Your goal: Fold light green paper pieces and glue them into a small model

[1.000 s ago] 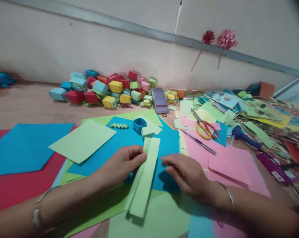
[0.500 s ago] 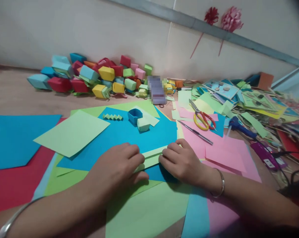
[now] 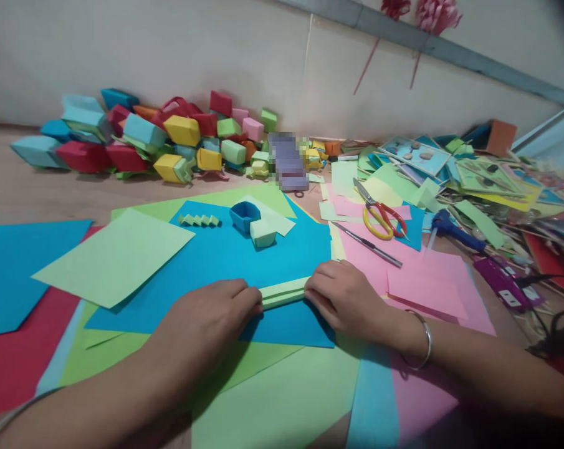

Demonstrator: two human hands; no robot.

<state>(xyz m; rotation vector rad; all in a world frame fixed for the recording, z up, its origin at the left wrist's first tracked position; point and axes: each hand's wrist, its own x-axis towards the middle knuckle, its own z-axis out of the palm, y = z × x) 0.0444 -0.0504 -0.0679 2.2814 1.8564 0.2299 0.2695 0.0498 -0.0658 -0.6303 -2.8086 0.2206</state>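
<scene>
A big light green sheet [image 3: 277, 393] lies flat and smooth nearest the person, partly under other paper. The left hand [image 3: 219, 312] has its fingers curled nearly closed and pinches one end of a green paper strip [image 3: 284, 294]. The right hand [image 3: 342, 299] is curled the same way and pinches the other end. The strip is long, thin and folded, with a line running along it. It is between the hands, over a flat blue sheet [image 3: 207, 274]. The fingers hide both its ends, and it is hard to tell if it touches the blue sheet. A round, shiny bangle [image 3: 426, 343] is on the right wrist; the left one is cut off at the edge.

Farther off, a pale green sheet [image 3: 116, 255] lies at a slant. Near it are a bumpy zigzag strip [image 3: 199, 220], a little open blue paper box [image 3: 245, 216] and a pale green paper box [image 3: 263, 233] just beside it. On the right, a slim tool [image 3: 370, 246] and scissors [image 3: 382, 218] with yellow and red loops lie on pink paper [image 3: 426, 287].

Farthest back, many chunky paper boxes [image 3: 183, 131] sit heaped by a smooth wall [image 3: 169, 50]. A purple slab [image 3: 288, 162] is too blurry to name. The frilly paper flowers [image 3: 438, 15] are cut off at the top.
</scene>
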